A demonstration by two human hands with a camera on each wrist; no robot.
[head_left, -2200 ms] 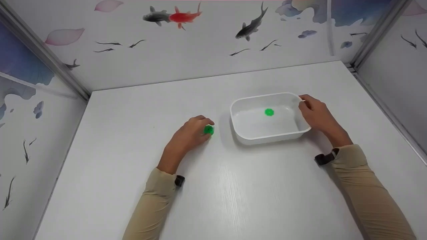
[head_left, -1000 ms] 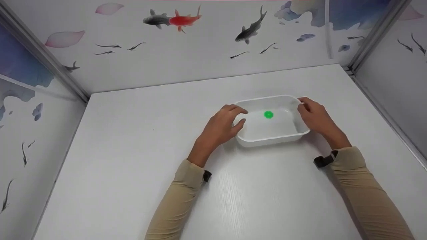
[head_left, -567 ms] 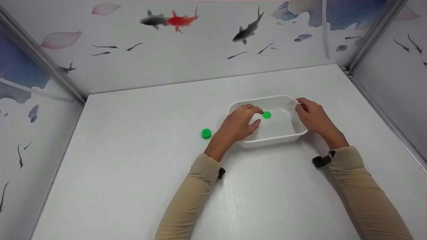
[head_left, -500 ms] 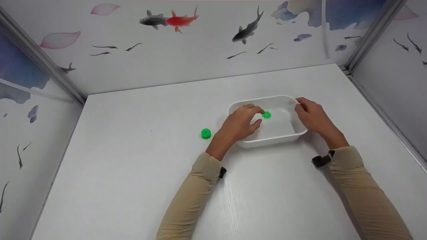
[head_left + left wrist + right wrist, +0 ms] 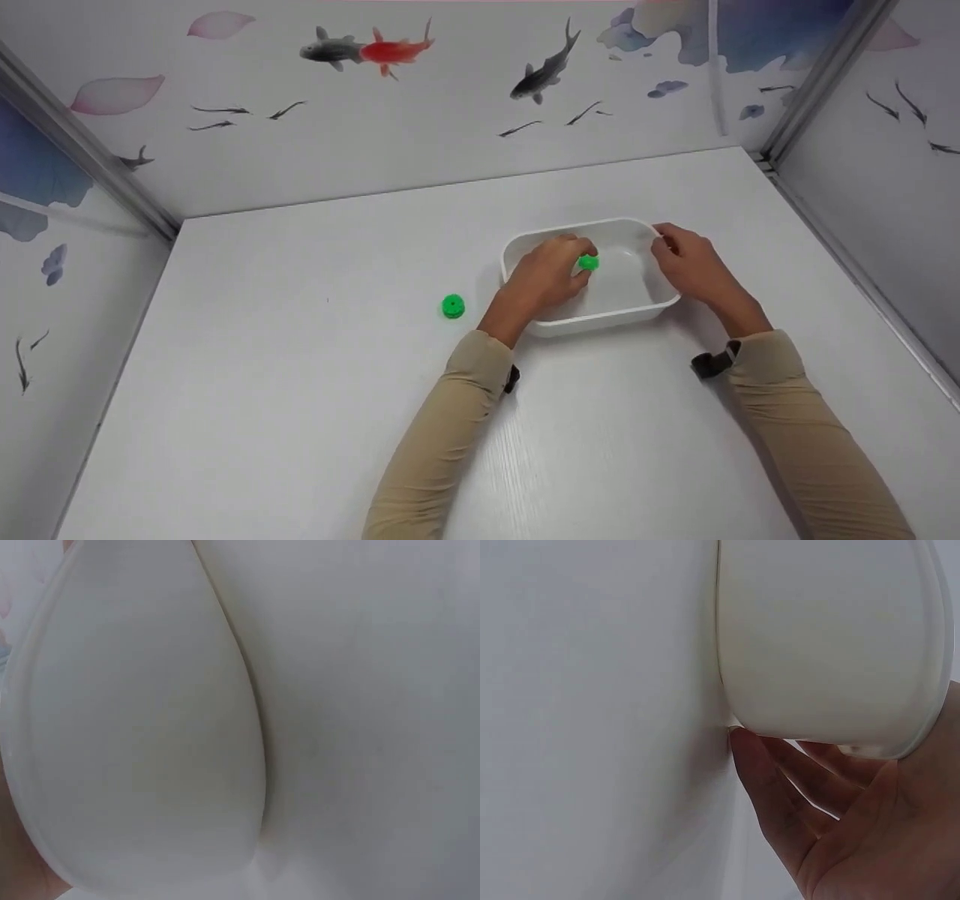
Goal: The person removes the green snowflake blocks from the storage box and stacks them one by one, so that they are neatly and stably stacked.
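Observation:
A white, rectangular plastic tub [image 5: 607,319] with rounded corners stands on the table. My left hand [image 5: 551,274] reaches over its left side, thumb and fingers around a small green disc with a scalloped edge [image 5: 589,262] inside; they appear to pinch it. At the tub's right end, my right hand [image 5: 690,262] holds the rim and wall. The right wrist view shows its fingers [image 5: 780,787] against the outside of the tub [image 5: 832,637]. A second green round piece [image 5: 453,306], with small holes on top, lies on the table left of the tub. In the left wrist view, the tub's wall [image 5: 142,720] hides most of the left hand.
The white table [image 5: 285,390] is bounded at the back by a panel [image 5: 450,150] printed with fish and petals, and similar panels stand at both sides. A black wrist strap piece [image 5: 712,365] sits at the right cuff.
My left hand has let go of the green piece left on the table and moved right into the tub. Its thumb and fingers have closed around the disc there. My right hand stays at the tub.

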